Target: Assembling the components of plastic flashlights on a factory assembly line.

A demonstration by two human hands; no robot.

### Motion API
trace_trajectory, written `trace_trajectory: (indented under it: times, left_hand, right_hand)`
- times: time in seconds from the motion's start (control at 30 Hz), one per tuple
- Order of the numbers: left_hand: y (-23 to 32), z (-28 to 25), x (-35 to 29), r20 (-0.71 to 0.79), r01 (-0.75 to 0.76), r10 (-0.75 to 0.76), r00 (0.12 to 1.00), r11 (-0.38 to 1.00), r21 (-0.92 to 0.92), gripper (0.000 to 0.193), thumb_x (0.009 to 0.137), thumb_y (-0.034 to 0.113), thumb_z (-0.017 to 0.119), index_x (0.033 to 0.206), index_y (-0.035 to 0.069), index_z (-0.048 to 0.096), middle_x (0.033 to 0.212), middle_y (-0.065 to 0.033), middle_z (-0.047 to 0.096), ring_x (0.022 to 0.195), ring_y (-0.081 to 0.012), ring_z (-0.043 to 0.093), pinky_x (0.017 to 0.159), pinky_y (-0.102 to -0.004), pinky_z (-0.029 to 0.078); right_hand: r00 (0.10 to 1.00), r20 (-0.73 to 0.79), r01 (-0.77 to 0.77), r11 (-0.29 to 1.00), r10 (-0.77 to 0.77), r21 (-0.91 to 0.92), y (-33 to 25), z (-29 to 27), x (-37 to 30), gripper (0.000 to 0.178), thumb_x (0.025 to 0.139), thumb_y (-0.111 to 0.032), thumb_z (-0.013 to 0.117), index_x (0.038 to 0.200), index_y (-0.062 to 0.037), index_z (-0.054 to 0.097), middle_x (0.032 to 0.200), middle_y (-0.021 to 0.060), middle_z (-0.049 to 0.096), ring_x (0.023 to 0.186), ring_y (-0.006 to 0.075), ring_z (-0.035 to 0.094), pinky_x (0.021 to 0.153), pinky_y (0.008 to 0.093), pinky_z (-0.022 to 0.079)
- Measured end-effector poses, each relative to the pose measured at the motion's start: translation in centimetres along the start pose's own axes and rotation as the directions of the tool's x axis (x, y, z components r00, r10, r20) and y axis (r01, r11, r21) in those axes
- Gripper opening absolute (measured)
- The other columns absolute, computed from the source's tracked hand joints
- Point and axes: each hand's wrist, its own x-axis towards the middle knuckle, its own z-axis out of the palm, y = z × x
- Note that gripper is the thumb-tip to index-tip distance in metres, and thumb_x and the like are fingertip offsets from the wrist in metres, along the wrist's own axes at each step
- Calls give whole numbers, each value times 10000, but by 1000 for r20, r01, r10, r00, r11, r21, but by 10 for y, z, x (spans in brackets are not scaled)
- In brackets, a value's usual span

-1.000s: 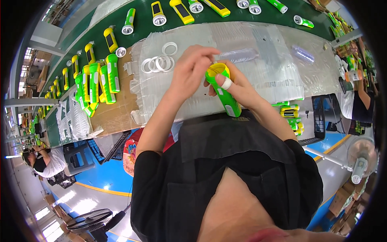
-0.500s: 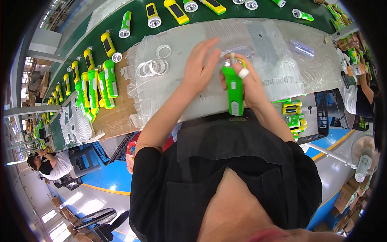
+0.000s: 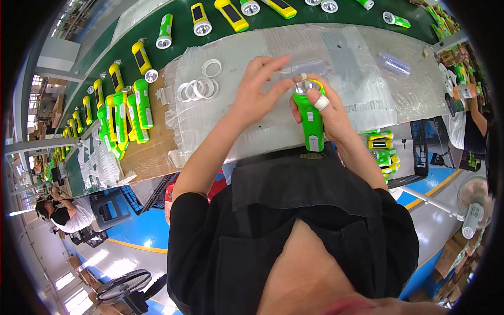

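Upright in my right hand (image 3: 328, 102) is a green flashlight (image 3: 313, 128), gripped around its upper body, with a yellow edge at its reflector head facing up. White wraps cover parts of that hand's thumb and index finger. Beside the head, my left hand (image 3: 257, 92) has its fingers apart and holds nothing; its thumb tip comes close to the head, and I cannot tell whether they touch. Several white rings (image 3: 198, 89) lie on the plastic-covered work surface (image 3: 252, 136) to the left. Just beyond my hands sits a clear, stacked-looking cylinder (image 3: 310, 68).
Several green and yellow flashlights (image 3: 126, 118) are piled on cardboard at left. More flashlights (image 3: 201, 21) stand along the green conveyor (image 3: 184, 39) at the far side. Another clear cylinder (image 3: 394, 64) lies at right. A black crate (image 3: 419, 149) stands at the right, close to more flashlights (image 3: 386, 155).
The flashlight and my right hand have shifted slightly right, and the head shows more. My left hand has turned, its thumb now spread toward the flashlight head.
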Motion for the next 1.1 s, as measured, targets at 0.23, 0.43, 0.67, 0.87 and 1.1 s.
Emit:
trace_trajectory:
  times: [0.23,0.43,0.67,0.87,1.1]
  left_hand:
    - [25,-21,-26,55,-135,129,990,983,125,419,1006,264,403,1291,16,584,1274,-150,492,1112,-267,468,885,-348,445]
    - [22,-23,-32,-74,-161,165,983,985,55,336,939,154,437,1167,7,635,1157,-121,579,1083,-314,521,954,-427,368]
    - [20,-42,-29,-143,-96,93,985,995,-18,341,966,193,423,1169,0,618,1282,-176,545,1184,-339,513,1009,-426,375]
    - [-55,-102,1,-171,197,-103,980,639,744,549,859,365,690,1311,84,557,1281,-188,554,1141,-356,551,935,-404,464]
    - [-54,-127,8,-110,386,-371,922,862,329,502,819,216,750,1283,120,583,1088,-107,609,1001,-224,633,816,-345,533]
  right_hand:
    - [983,177,-38,999,44,-32,1,26,15,440,955,-293,591,1270,-16,458,922,94,593,754,164,611,639,286,496]
    - [946,324,0,994,34,-106,10,39,28,398,976,-294,555,1254,-29,451,921,82,583,740,164,607,651,289,497]
    - [962,262,92,995,-79,-36,23,59,51,336,990,-250,522,1265,-72,448,910,76,584,714,160,599,634,291,491]
    - [909,251,350,936,-332,-28,22,60,104,298,948,-150,576,1212,-53,479,877,75,597,709,145,588,633,296,496]
    - [903,273,353,935,-331,-35,37,60,112,287,937,-152,598,1181,-59,478,878,69,585,720,132,576,638,288,501]
